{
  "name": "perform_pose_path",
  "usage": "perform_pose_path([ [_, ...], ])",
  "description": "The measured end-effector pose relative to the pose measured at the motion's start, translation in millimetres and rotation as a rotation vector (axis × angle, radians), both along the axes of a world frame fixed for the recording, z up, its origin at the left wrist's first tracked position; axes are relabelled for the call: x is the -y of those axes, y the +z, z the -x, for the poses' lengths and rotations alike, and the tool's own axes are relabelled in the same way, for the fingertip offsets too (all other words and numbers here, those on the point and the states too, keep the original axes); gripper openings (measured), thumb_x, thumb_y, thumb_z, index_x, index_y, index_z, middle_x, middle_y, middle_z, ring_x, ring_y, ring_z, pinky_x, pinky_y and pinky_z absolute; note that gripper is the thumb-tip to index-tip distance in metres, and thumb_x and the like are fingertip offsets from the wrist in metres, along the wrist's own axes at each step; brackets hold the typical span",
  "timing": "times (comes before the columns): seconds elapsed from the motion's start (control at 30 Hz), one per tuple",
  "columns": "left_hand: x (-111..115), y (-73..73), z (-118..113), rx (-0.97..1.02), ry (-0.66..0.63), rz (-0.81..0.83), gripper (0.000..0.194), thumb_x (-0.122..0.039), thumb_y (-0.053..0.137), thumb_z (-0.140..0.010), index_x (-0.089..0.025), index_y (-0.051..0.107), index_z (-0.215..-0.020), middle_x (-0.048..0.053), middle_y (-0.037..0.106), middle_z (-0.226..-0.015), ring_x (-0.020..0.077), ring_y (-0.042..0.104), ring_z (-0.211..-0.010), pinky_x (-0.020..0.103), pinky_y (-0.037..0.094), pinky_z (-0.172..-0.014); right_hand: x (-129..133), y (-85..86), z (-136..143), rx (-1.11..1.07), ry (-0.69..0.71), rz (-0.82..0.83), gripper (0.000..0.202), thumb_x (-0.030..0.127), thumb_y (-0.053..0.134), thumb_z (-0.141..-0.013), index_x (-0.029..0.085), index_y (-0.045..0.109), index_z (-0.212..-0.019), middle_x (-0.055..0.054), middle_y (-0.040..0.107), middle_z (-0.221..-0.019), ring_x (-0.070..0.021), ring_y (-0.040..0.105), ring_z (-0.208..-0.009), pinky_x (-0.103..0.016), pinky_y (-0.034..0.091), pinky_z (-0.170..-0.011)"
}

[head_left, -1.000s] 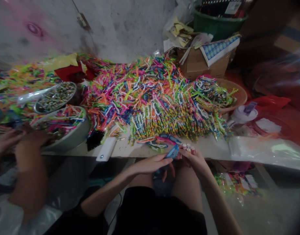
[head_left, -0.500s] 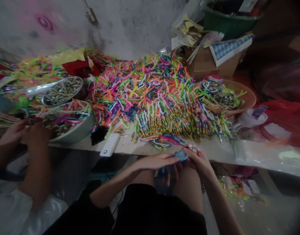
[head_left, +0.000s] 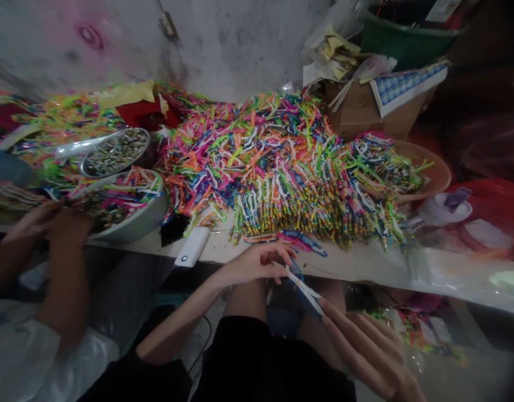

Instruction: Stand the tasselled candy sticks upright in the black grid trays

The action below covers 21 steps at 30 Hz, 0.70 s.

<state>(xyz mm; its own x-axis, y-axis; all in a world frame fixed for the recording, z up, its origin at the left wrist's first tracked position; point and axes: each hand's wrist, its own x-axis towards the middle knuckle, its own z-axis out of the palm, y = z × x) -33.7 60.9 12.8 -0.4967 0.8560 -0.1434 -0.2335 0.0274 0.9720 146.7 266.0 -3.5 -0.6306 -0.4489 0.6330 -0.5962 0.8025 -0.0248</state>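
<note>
Between my hands a thin blue-and-white strip point(head_left: 304, 289) with a narrow yellowish band slants down to the right over my lap. My left hand point(head_left: 259, 262) has its thumb and fingers curled round the upper end. At the lower end, the fingertips of my right hand point(head_left: 363, 338) are closed on the strip, its other fingers fairly straight. Just beyond, a few loose blue, pink and orange strips point(head_left: 299, 240) lie at the table's edge. Behind them sits a dense row of yellow-patterned sticks with coloured tails point(head_left: 307, 209).
A large heap of colourful strips point(head_left: 248, 139) covers the table's back. To the left stand a white tub point(head_left: 152, 220) and metal bowl point(head_left: 87, 167), near a co-worker's hands point(head_left: 51, 223). A white power bank point(head_left: 193, 245) lies near the edge. An orange basin point(head_left: 441, 173) and cardboard box point(head_left: 357, 120) stand right.
My hands have moved apart, the right one down and to the right. The blue piece, bunched up before, now stretches between them as a strip. The view has shifted slightly.
</note>
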Motion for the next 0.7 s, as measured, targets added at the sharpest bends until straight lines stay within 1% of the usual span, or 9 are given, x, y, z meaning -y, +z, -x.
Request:
perform_pose_path([
  [0.1, 3.9, 1.8, -0.6, -0.002, 0.025, -0.029, 0.022, -0.028, 0.075, -0.068, -0.013, 0.064, -0.079, 0.008, 0.059, -0.107, 0.0108, 0.062, -0.074, 0.023, 0.054, -0.065, 0.3, -1.9, 1.5, -0.02, 0.002, -0.001, 0.037, 0.01, 0.057, -0.083, 0.019, 0.057, -0.12, -0.013, 0.06, -0.118, -0.0166, 0.069, -0.077, -0.027, 0.057, -0.064],
  [0.2, 8.5, 5.2, 0.9, -0.083, 0.079, -0.019, 0.02, -0.029, 0.075, -0.069, -0.013, 0.065, -0.076, 0.008, 0.063, -0.102, 0.0103, 0.063, -0.069, 0.024, 0.054, -0.065, 2.2, -2.5, 0.2, 0.039, 0.013, 0.077, 0.043, 0.009, 0.056, -0.083, 0.019, 0.054, -0.125, -0.014, 0.056, -0.124, -0.0177, 0.069, -0.079, -0.027, 0.057, -0.064],
  [0.27, 11.3, 7.5, 1.6, -0.194, 0.123, 0.001, 0.019, -0.03, 0.074, -0.07, -0.013, 0.066, -0.074, 0.008, 0.065, -0.101, 0.0124, 0.064, -0.072, 0.025, 0.054, -0.065, 7.1, -3.0, -1.1, 0.124, -0.016, 0.209, 0.051, 0.008, 0.055, -0.084, 0.022, 0.047, -0.132, -0.013, 0.052, -0.129, -0.019, 0.069, -0.087, -0.028, 0.057, -0.067],
  [0.37, 14.1, 9.4, -0.9, -0.451, 0.213, 0.013, 0.014, -0.028, 0.071, -0.073, -0.015, 0.066, -0.073, 0.008, 0.068, -0.098, 0.0167, 0.065, -0.085, 0.026, 0.054, -0.07, 21.4, -4.6, 0.3, 0.211, -0.172, 0.57, 0.055, 0.014, 0.06, -0.082, 0.027, 0.045, -0.133, -0.009, 0.058, -0.126, -0.0213, 0.067, -0.094, -0.028, 0.058, -0.068],
  [0.4, 14.6, 9.4, -2.8, -0.541, 0.247, 0.021, 0.012, -0.027, 0.07, -0.075, -0.015, 0.066, -0.074, 0.008, 0.068, -0.098, 0.0176, 0.065, -0.09, 0.026, 0.054, -0.071, 27.2, -5.2, 2.1, 0.245, -0.249, 0.714, 0.052, 0.017, 0.062, -0.082, 0.028, 0.048, -0.131, -0.008, 0.061, -0.121, -0.0214, 0.068, -0.09, -0.027, 0.058, -0.064],
  [0.47, 15.2, 8.7, -7.8, -0.695, 0.291, 0.05, 0.009, -0.026, 0.066, -0.078, -0.017, 0.067, -0.078, 0.008, 0.068, -0.101, 0.0182, 0.064, -0.095, 0.025, 0.055, -0.072, 37.7, -6.6, 7.2, 0.355, -0.383, 0.986, 0.044, 0.027, 0.064, -0.081, 0.026, 0.054, -0.124, -0.009, 0.066, -0.113, -0.0183, 0.068, -0.07, -0.024, 0.054, -0.047],
  [0.53, 15.8, 7.4, -12.6, -0.822, 0.29, 0.064, 0.008, -0.025, 0.062, -0.082, -0.019, 0.068, -0.084, 0.008, 0.068, -0.104, 0.0176, 0.064, -0.097, 0.027, 0.055, -0.075, 45.0, -7.4, 12.8, 0.513, -0.478, 1.202, 0.043, 0.036, 0.065, -0.079, 0.023, 0.058, -0.119, -0.008, 0.07, -0.099, -0.011, 0.058, -0.045, -0.02, 0.044, -0.033],
  [0.6, 17.0, 5.8, -15.7, -0.931, 0.27, 0.05, 0.009, -0.022, 0.06, -0.083, -0.019, 0.067, -0.089, 0.007, 0.068, -0.108, 0.0166, 0.065, -0.096, 0.028, 0.055, -0.08, 48.6, -7.2, 17.1, 0.624, -0.542, 1.343, 0.044, 0.042, 0.067, -0.077, 0.021, 0.06, -0.114, -0.002, 0.069, -0.073, -0.0069, 0.045, -0.033, -0.019, 0.037, -0.029],
  [0.7, 20.9, 3.9, -16.7, -1.086, 0.228, 0.056, 0.013, -0.019, 0.06, -0.084, -0.019, 0.067, -0.095, 0.007, 0.068, -0.11, 0.016, 0.065, -0.096, 0.027, 0.054, -0.082, 48.3, -4.9, 19.7, 0.684, -0.608, 1.415, 0.043, 0.046, 0.067, -0.075, 0.019, 0.063, -0.107, 0.007, 0.05, -0.045, -0.008, 0.042, -0.033, -0.018, 0.036, -0.032],
])
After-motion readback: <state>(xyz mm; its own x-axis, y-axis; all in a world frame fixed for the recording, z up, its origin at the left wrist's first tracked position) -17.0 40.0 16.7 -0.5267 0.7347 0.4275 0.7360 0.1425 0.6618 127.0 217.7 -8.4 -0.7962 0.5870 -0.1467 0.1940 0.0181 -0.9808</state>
